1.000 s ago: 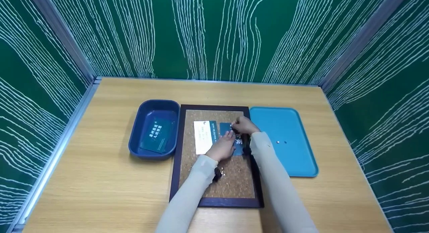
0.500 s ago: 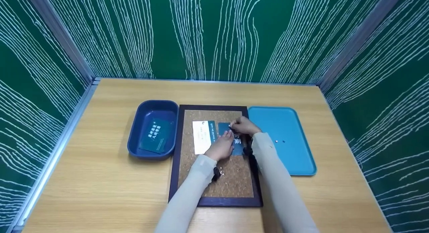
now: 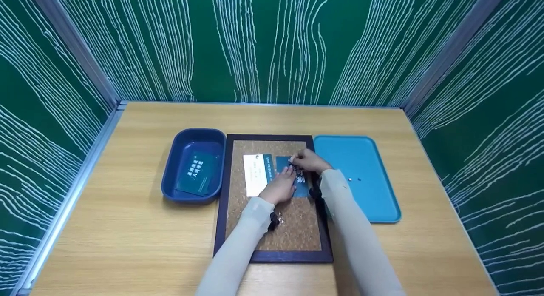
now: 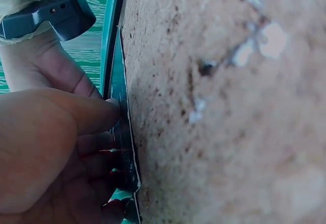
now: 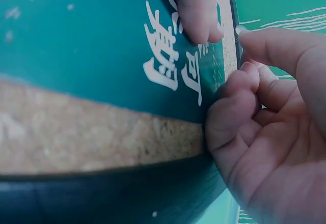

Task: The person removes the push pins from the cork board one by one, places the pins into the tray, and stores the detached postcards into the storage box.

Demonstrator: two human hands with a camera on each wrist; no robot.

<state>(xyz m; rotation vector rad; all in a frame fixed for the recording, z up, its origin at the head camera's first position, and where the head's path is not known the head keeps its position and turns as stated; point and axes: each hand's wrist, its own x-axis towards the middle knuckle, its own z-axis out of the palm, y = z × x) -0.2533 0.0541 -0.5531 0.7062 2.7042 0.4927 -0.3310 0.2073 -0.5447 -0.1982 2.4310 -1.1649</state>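
Observation:
A framed cork board [image 3: 293, 236] lies on the table with two cards on it. My left hand [image 3: 279, 187] rests on the teal card [image 3: 301, 189] with white characters, fingers fairly straight and pressing it against the cork. Near that card's upper edge, my right hand [image 3: 312, 160] pinches a small pale push pin [image 5: 239, 29] between thumb and forefinger; most of the pin is hidden by the fingertips. The other card, white with a teal band [image 3: 256, 175], lies just left of it. Several tiny shiny pieces [image 4: 272, 39] sit on the cork near my left wrist.
A dark blue bin [image 3: 168, 185] stands left of the board, holding teal cards [image 3: 197, 172]. To the right lies a light blue tray [image 3: 357, 155] with two tiny pieces [image 3: 350, 179] on it. Green patterned panels [image 3: 293, 45] enclose the wooden table [image 3: 127, 228].
Both hands stay nearly in place on the teal card. The right hand's fingertips shift only slightly at its upper edge, and the whole head view drifts a little.

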